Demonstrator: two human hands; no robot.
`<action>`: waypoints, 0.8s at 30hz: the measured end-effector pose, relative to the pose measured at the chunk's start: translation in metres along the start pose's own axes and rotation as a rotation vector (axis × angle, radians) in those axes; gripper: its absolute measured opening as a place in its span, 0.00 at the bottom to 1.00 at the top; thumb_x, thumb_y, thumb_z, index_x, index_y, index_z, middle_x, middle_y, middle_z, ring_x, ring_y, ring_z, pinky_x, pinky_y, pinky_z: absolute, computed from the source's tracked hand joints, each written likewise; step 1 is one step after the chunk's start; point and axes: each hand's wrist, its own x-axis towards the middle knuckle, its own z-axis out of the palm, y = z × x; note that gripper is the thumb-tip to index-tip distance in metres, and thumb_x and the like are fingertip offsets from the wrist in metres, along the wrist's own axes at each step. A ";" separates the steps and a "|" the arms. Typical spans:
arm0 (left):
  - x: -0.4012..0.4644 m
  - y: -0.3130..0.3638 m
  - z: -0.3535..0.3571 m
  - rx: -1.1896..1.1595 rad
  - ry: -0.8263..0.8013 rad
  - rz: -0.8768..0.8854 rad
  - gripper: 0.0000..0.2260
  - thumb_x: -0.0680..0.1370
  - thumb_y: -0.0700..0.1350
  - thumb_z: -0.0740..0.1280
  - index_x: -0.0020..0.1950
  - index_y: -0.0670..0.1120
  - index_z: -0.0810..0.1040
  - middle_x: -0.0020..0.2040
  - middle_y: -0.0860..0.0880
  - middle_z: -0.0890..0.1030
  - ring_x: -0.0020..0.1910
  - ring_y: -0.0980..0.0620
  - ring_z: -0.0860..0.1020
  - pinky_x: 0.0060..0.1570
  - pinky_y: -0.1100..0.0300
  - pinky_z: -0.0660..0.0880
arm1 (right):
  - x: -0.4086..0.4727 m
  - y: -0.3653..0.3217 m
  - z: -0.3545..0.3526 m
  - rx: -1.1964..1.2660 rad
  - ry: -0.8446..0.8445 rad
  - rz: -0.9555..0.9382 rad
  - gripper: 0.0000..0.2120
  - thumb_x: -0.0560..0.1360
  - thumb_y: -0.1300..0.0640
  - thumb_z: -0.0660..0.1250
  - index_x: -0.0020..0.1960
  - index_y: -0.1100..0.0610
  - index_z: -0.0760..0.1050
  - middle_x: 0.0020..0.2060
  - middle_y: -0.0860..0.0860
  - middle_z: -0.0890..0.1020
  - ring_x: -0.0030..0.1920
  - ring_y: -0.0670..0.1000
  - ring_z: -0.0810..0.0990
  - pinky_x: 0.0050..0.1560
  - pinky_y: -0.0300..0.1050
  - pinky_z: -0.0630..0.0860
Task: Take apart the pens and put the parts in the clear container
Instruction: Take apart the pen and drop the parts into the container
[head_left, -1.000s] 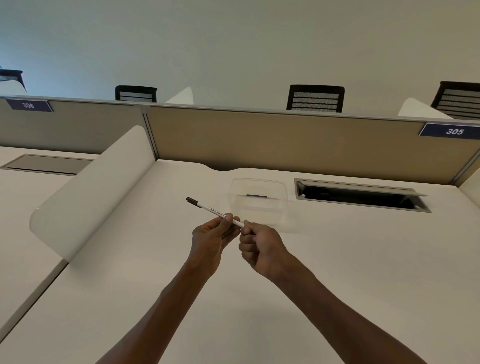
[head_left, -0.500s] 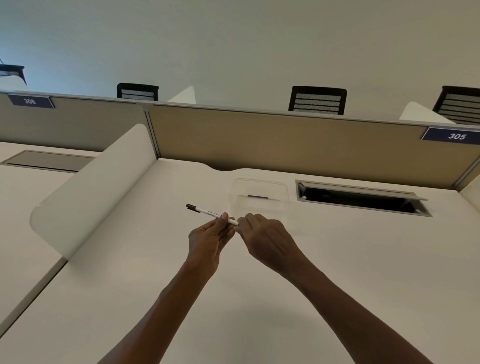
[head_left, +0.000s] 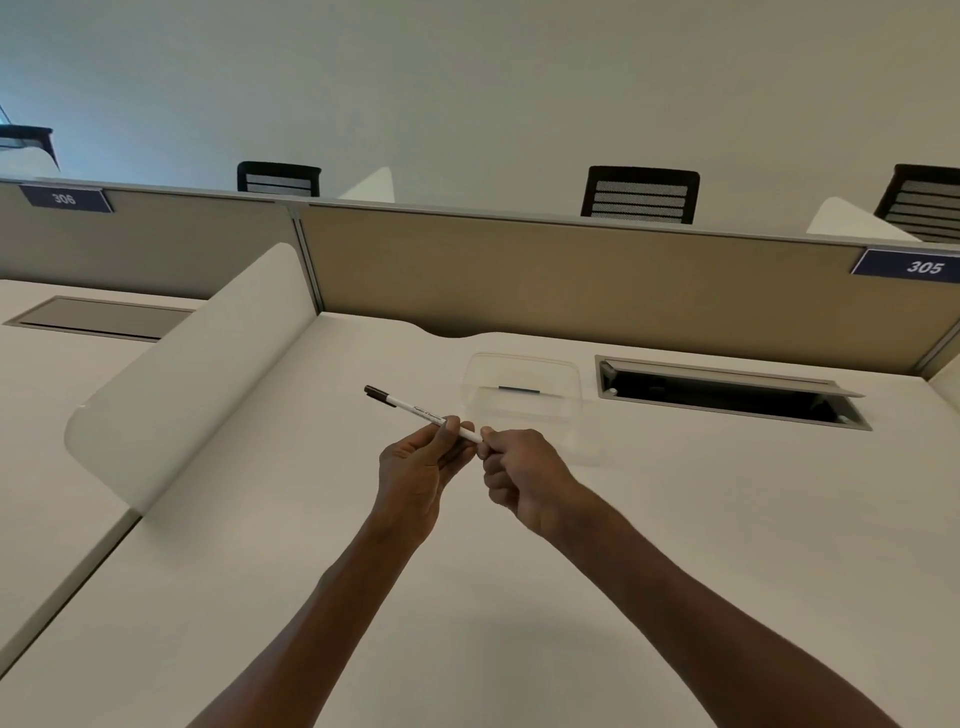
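Our left hand (head_left: 421, 478) pinches the white pen (head_left: 422, 414) mid-barrel, dark cap up-left; right hand (head_left: 524, 480) fingers closed on its near end, above mid-desk (head_left: 727, 519). Clear container (head_left: 524, 395) with a dark part (head_left: 518, 389) sits near the back edge, beside the cable slot (head_left: 727, 397).

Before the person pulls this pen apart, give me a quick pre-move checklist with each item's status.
1. Left hand grips the pen barrel: ok.
2. Right hand pinches the pen's near end: ok.
3. Pen held clear above the desk: ok.
4. Clear container open and just beyond the hands: ok.
5. Dark cap end still on the pen: ok.
6. Near-end part already loosened: cannot tell, fingers cover it.
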 end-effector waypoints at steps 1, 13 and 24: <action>0.000 0.001 0.001 0.009 -0.008 0.008 0.08 0.77 0.38 0.67 0.43 0.38 0.85 0.42 0.41 0.85 0.44 0.47 0.84 0.47 0.59 0.81 | 0.000 -0.002 0.000 0.083 -0.023 0.065 0.17 0.81 0.56 0.58 0.34 0.58 0.69 0.22 0.47 0.61 0.21 0.44 0.55 0.20 0.36 0.53; 0.005 0.000 0.010 -0.021 0.087 -0.069 0.05 0.76 0.38 0.69 0.45 0.37 0.84 0.41 0.40 0.86 0.42 0.47 0.85 0.42 0.60 0.82 | 0.010 0.009 -0.028 -1.578 0.258 -1.116 0.12 0.80 0.52 0.60 0.41 0.58 0.71 0.31 0.52 0.76 0.25 0.53 0.73 0.23 0.43 0.64; 0.006 0.002 0.007 -0.075 0.061 -0.090 0.07 0.77 0.38 0.68 0.43 0.38 0.84 0.40 0.42 0.85 0.40 0.49 0.84 0.42 0.60 0.82 | 0.009 0.011 -0.003 -0.820 0.235 -0.730 0.19 0.81 0.55 0.60 0.33 0.61 0.73 0.23 0.52 0.72 0.23 0.49 0.67 0.27 0.43 0.63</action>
